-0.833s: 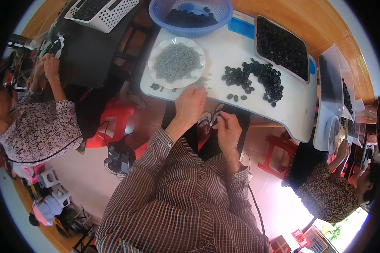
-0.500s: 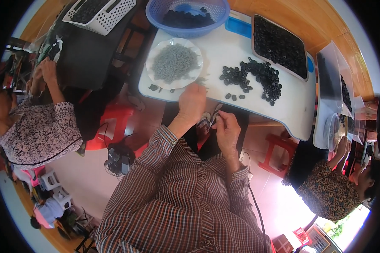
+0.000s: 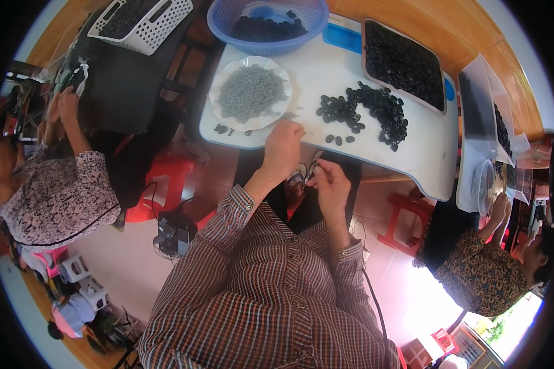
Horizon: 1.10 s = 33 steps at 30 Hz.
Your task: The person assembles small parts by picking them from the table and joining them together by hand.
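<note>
Right hand [image 3: 331, 184]: the fingertips are pinched together at the table's near edge, apparently around a small part; the part is too small to identify, so whether anything is held cannot be told. Left hand [image 3: 283, 149]: the fingers curl downward over the near edge of the white table [image 3: 412, 154], resting on its surface; what lies under them is hidden.

Just beyond the left hand, a white plate [image 3: 222, 115] holds a heap of small grey pieces [image 3: 251, 92]. A few dark pieces lie on the table beside the plate's near rim. To the right of the hands, a loose pile of black ring-shaped parts [image 3: 369, 114] is spread on the table top, near the left hand but apart from it.

Farther out, a blue basket [image 3: 228, 27] holds more black parts, and a dark rectangular tray [image 3: 403, 64] stands at the far right corner, filled with them. A white slotted basket [image 3: 160, 27] sits at the far left on a dark surface.

A person in a patterned top [image 3: 61, 197] works at the left; another person [image 3: 480, 270] sits at the right.
</note>
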Each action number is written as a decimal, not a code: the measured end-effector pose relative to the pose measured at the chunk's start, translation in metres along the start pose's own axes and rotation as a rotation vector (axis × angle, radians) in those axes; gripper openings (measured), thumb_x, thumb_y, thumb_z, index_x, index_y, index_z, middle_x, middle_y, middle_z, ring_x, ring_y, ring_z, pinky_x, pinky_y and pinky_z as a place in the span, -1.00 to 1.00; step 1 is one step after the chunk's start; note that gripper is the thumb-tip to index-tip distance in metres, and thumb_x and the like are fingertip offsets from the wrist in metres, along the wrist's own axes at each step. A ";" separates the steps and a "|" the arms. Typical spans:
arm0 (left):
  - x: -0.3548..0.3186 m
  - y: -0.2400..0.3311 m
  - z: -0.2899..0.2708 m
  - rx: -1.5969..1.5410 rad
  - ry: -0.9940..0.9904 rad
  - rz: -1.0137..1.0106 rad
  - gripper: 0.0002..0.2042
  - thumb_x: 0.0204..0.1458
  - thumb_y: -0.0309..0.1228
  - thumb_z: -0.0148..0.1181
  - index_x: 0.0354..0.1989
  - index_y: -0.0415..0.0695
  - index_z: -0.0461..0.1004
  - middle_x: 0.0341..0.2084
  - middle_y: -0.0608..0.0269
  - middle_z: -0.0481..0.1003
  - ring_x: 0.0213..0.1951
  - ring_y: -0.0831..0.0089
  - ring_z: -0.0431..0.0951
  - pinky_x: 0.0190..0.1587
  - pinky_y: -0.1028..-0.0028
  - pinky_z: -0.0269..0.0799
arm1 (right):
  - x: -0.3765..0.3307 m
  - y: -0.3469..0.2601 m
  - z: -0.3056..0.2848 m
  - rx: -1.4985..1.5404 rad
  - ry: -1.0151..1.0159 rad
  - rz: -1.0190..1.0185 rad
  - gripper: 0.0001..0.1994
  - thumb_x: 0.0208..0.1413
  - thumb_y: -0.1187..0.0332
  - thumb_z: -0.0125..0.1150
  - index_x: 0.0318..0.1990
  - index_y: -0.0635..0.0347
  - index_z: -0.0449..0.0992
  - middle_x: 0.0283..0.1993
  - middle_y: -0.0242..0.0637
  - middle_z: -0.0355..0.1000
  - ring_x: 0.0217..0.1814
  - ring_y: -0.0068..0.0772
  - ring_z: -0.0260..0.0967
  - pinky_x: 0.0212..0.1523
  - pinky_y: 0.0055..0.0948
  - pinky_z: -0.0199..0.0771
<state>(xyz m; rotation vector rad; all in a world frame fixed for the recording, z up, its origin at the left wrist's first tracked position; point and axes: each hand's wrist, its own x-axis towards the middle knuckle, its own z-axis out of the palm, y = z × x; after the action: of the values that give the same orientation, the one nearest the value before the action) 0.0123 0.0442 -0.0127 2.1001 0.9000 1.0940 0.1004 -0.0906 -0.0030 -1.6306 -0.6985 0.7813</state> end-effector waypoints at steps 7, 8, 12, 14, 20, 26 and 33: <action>-0.012 -0.003 -0.004 -0.504 -0.111 -0.494 -0.89 0.08 -0.57 0.12 -0.23 -0.28 0.46 -0.41 0.20 0.51 -0.41 0.48 0.51 -0.34 0.51 0.44 | 0.004 -0.004 -0.007 0.350 -0.034 0.163 -0.82 0.16 0.44 0.16 -0.12 0.32 0.50 -0.27 -0.28 0.53 -0.46 -0.60 0.43 -0.42 -0.70 0.35; -0.012 0.002 -0.007 -0.625 -0.131 -0.572 -0.88 0.09 -0.56 0.13 -0.21 -0.27 0.47 -0.41 0.27 0.50 -0.40 0.55 0.50 -0.35 0.55 0.44 | 0.004 -0.003 -0.008 0.351 -0.033 0.164 -0.82 0.16 0.44 0.16 -0.12 0.32 0.50 -0.27 -0.28 0.53 -0.46 -0.60 0.43 -0.42 -0.70 0.35; -0.013 0.014 -0.017 -0.859 -0.183 -0.725 -0.87 0.10 -0.53 0.15 -0.20 -0.26 0.48 -0.42 0.36 0.48 -0.42 0.64 0.47 -0.39 0.63 0.42 | 0.005 -0.004 -0.010 0.431 -0.045 0.206 -0.82 0.16 0.47 0.17 -0.11 0.34 0.48 -0.30 -0.27 0.53 -0.47 -0.55 0.47 -0.46 -0.67 0.40; -0.015 0.018 -0.018 -0.902 -0.197 -0.734 -0.87 0.11 -0.50 0.14 -0.20 -0.27 0.48 -0.45 0.35 0.48 -0.44 0.64 0.46 -0.42 0.63 0.41 | 0.005 -0.005 -0.011 0.464 -0.043 0.217 -0.81 0.15 0.47 0.18 -0.11 0.34 0.49 -0.29 -0.25 0.54 -0.47 -0.55 0.47 -0.46 -0.67 0.40; -0.022 0.024 -0.019 -0.974 -0.258 -0.750 -0.84 0.14 -0.40 0.14 -0.23 -0.26 0.48 -0.53 0.35 0.46 -0.55 0.65 0.41 -0.50 0.66 0.34 | 0.005 -0.005 -0.013 0.584 -0.051 0.231 -0.80 0.14 0.47 0.20 -0.10 0.33 0.50 -0.28 -0.20 0.55 -0.48 -0.52 0.48 -0.46 -0.66 0.41; -0.023 0.039 -0.024 -0.950 -0.297 -0.754 -0.83 0.15 -0.37 0.13 -0.24 -0.24 0.50 -0.54 0.36 0.47 -0.57 0.68 0.39 -0.54 0.67 0.31 | 0.002 -0.009 -0.014 0.655 -0.069 0.213 -0.83 0.15 0.47 0.20 -0.12 0.33 0.50 -0.30 -0.19 0.55 -0.48 -0.52 0.48 -0.47 -0.67 0.40; -0.026 0.043 -0.028 -0.989 -0.365 -0.770 -0.81 0.20 -0.33 0.11 -0.23 -0.23 0.49 -0.50 0.40 0.45 -0.55 0.71 0.38 -0.48 0.69 0.35 | 0.000 -0.016 -0.014 0.666 -0.091 0.199 -0.85 0.17 0.45 0.17 -0.15 0.32 0.49 -0.31 -0.23 0.54 -0.47 -0.53 0.46 -0.44 -0.64 0.41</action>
<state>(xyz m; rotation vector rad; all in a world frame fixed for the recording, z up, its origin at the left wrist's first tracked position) -0.0099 0.0039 0.0216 0.9395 0.6681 0.5168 0.1108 -0.0956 0.0142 -1.0660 -0.2838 1.0974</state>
